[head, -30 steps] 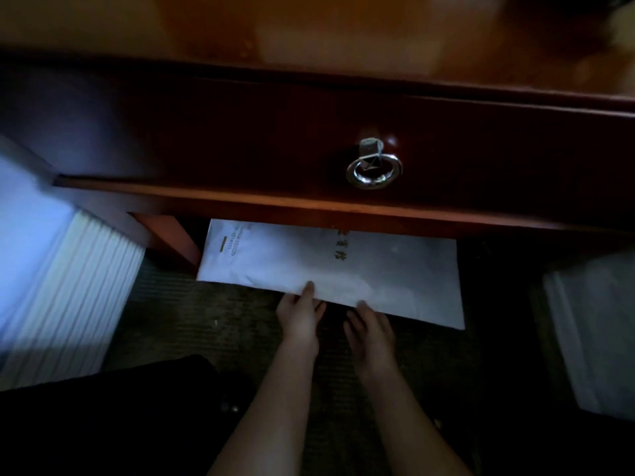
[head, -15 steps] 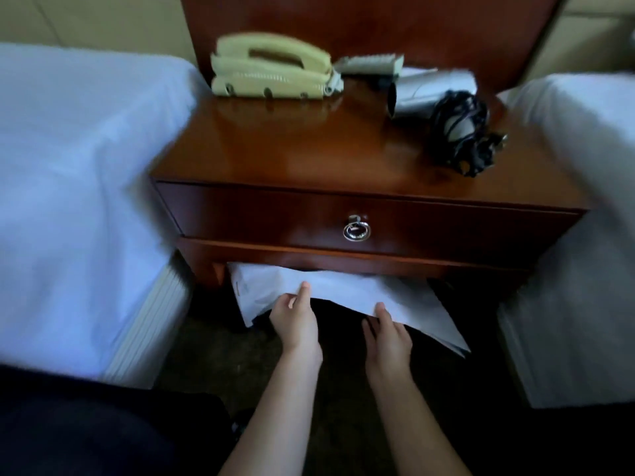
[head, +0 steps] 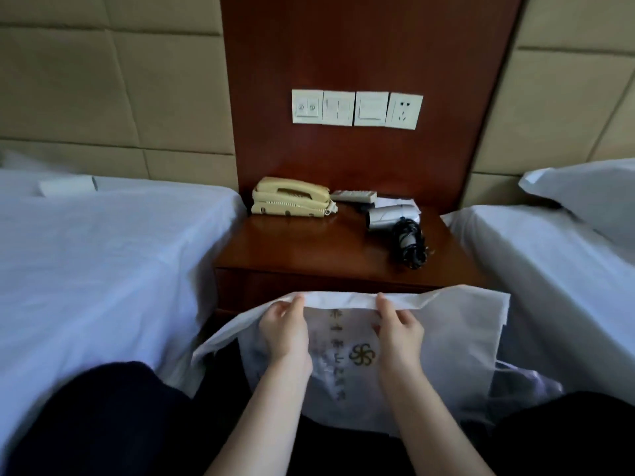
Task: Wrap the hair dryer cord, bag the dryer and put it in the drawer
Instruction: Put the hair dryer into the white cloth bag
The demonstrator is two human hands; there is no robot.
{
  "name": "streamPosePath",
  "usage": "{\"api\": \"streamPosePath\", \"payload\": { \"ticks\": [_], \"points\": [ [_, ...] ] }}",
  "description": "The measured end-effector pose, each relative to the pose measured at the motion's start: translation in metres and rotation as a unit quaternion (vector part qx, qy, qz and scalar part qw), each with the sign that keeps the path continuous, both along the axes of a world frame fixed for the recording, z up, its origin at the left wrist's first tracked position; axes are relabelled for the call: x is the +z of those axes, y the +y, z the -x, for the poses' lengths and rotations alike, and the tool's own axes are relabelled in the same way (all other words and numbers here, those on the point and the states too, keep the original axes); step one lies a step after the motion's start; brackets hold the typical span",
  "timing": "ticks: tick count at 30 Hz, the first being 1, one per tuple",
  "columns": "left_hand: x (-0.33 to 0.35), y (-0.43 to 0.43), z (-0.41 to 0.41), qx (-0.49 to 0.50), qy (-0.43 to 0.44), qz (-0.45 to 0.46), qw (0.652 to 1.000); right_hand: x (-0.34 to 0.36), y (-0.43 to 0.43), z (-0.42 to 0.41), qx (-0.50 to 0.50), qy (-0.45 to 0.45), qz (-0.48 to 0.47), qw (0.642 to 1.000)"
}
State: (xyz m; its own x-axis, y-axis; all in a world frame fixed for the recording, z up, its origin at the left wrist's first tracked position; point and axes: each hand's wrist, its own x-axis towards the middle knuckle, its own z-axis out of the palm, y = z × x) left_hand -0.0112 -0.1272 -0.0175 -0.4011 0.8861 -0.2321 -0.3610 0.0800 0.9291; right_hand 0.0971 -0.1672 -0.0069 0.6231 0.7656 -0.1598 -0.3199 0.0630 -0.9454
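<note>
Find white non-woven bag (head: 457,338) held upright in front of the nightstand (head: 309,245), top hem level, printed face toward the camera. Note left hand (head: 285,333) and right hand (head: 400,329) each clamped on that hem, thumb and fingers pinching the fabric, set apart with a taut stretch of hem between. Cannot tell whether the mouth is parted.

Find hair dryer (head: 391,216) on the nightstand top, toward its right rear, well apart from both hands: beyond the hem, up and to the right. Note silver barrel lying roughly left to right, open end leftward, toward the telephone (head: 290,201); handle toward the camera, with black cord (head: 410,245) wound round it in a loose bundle. Judge the right hand the nearer. Judge cord step done, bagging in hand, drawer step not begun. Expect the coming move to need one pinch released, probably the right, and a reach forward over the hem.

See only a dark strip of drawer (head: 261,283) above the hem; appears closed, its pull hidden behind the bag.

Record on the bag a gold pinwheel emblem (head: 361,354) and lines of Chinese characters, turned sideways, too blurred to read. Find no legible brand on dryer, telephone or remote control (head: 354,195).
</note>
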Motion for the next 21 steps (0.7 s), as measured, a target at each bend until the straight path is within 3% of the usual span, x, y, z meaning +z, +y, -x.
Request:
{"api": "streamPosePath", "payload": {
  "ticks": [8,16,21],
  "points": [
    [0.118,0.001,0.006,-0.052,0.012,-0.107,0.993,0.097,-0.003,-0.004,0.017,-0.024,-0.042,0.999],
    [0.238,0.034,0.032,-0.066,0.041,-0.196,0.978,0.195,0.009,0.012,0.058,-0.098,-0.111,0.987],
    [0.300,0.061,0.048,-0.043,0.063,-0.246,0.966,0.248,0.030,0.030,0.089,-0.096,-0.158,0.979]
  ]
}}
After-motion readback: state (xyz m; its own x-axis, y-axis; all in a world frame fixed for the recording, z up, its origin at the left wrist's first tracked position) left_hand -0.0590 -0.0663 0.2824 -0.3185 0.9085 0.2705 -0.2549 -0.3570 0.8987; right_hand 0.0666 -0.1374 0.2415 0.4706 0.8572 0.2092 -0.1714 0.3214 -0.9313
